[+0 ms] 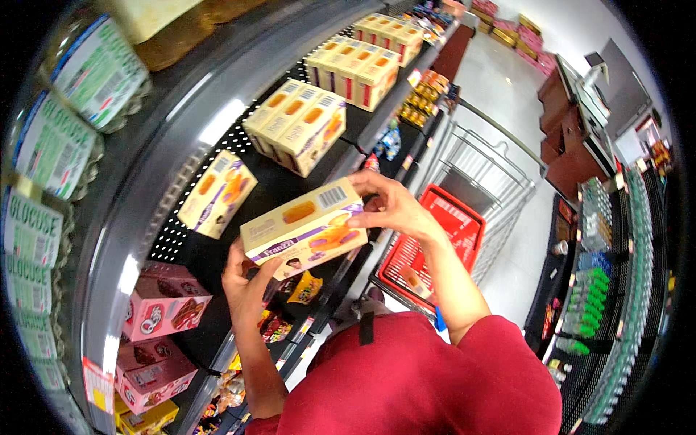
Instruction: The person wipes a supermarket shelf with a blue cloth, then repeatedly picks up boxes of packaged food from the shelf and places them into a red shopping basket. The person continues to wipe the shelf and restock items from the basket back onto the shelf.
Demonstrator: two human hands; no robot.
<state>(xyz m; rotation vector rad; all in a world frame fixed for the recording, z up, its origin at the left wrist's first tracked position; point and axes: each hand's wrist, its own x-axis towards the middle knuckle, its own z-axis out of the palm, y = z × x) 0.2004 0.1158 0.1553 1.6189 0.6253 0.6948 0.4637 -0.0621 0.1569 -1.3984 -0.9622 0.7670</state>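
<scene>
Both hands hold one cream and purple Franzzi biscuit box (pixel 304 228), tilted above a black store shelf (pixel 261 187). My left hand (pixel 247 285) grips its lower left end, the thumb on the front face. My right hand (pixel 383 204) holds the upper right end between thumb and fingers. A similar single box (pixel 217 193) lies on the perforated shelf just left of the held one. Beyond it stands a close row of three matching boxes (pixel 296 125), with further groups of cream boxes (pixel 353 70) behind.
Pink snack boxes (pixel 168 304) stand at the lower left, beside a shelf upright. Bags of glucose (pixel 54 157) fill the far left. A red shopping basket (pixel 457 217) with a box inside sits by a metal cart (pixel 489 168) on the right. Bottles (pixel 590 304) line another shelf.
</scene>
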